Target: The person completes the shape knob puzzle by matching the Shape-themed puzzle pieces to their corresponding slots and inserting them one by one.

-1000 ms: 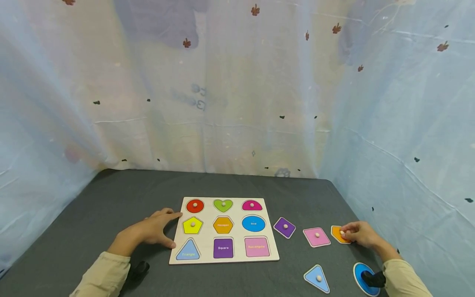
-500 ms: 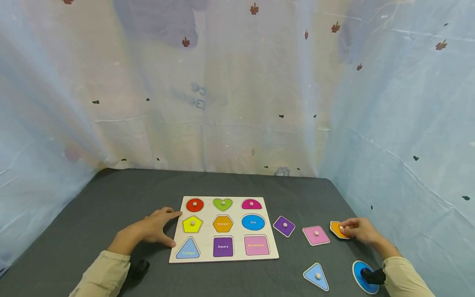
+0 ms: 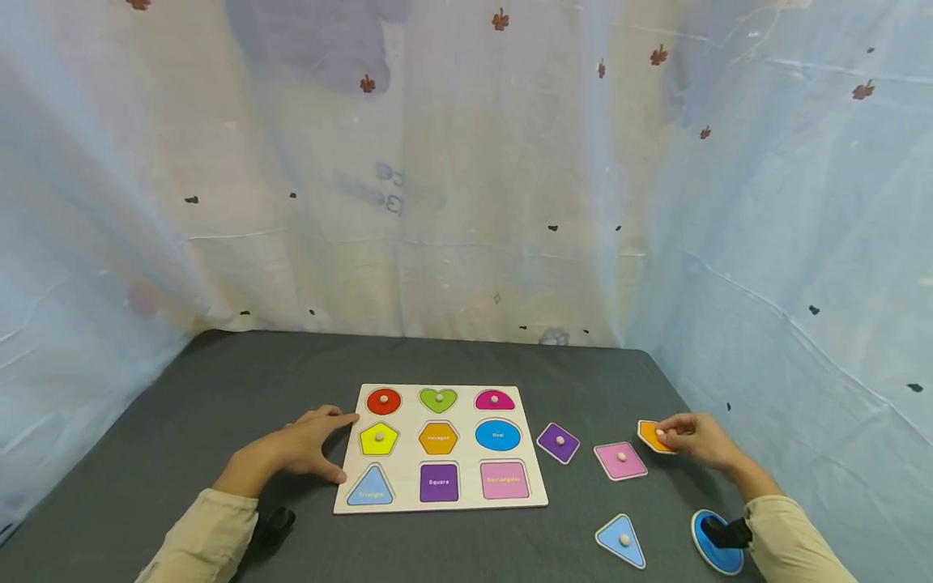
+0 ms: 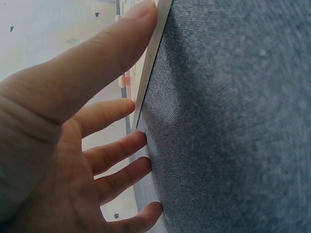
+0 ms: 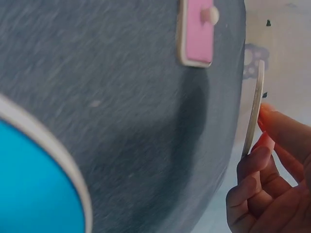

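My right hand (image 3: 700,441) pinches the knob of an orange hexagon puzzle piece (image 3: 651,434). In the right wrist view the piece (image 5: 256,111) is seen edge-on, clear of the cloth, with a shadow below. Thumb and index finger of my left hand (image 3: 302,447) touch the left edge of a wooden shape puzzle board (image 3: 474,508), and the other fingers rest on the cloth. The red circle, green heart, magenta semicircle and yellow pentagon sit in the board with their knobs. Its printed hexagon, oval, triangle, square and rectangle spots show no knobs.
Right of the board lie a purple square piece (image 3: 565,436), a pink rectangle piece (image 3: 620,461) and a blue triangle piece (image 3: 621,541). The blue oval piece (image 3: 722,559) is partly covered by the right wrist's black device. A curtain (image 3: 452,202) hangs behind the dark table (image 3: 306,360).
My right hand has lifted the orange hexagon piece off the table and carried it slightly away from me and to the left. My left hand stays at the board's edge.
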{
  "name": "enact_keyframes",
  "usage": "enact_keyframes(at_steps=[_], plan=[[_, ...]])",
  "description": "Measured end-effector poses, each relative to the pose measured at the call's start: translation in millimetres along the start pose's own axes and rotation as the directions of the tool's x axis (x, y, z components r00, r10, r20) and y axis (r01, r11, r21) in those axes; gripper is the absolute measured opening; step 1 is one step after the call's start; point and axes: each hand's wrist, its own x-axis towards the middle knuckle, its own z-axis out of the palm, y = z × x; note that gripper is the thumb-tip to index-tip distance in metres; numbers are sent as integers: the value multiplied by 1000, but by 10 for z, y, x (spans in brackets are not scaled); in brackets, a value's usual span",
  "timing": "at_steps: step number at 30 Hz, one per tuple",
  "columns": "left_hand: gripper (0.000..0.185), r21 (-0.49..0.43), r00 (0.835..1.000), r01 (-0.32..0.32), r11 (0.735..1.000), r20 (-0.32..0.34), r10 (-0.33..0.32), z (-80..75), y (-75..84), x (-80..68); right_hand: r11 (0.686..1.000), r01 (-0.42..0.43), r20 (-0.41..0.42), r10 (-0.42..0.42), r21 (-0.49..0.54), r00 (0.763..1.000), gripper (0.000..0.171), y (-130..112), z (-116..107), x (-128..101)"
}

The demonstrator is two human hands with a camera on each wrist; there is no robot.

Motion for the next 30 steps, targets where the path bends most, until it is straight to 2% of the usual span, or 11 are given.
enact_keyframes(at_steps=[5,14,25,30], plan=[[101,7,1000,3,1000,7,-3,-5,21,22,999,50,8,-50,13,999,22,-93,29,38],[100,9,1000,21,1000,11,-21,-13,36,24,997,61,10,-62,51,998,21,-374,72,95],[100,-3,1000,6,1000,10,-6,-24,33,-2,977,190,18,-192,95,981,17,-594,112,185],[101,-5,1000,9,1000,6,-9,-13,19,-2,972,211,9,-213,101,977,16,-653,146,200]])
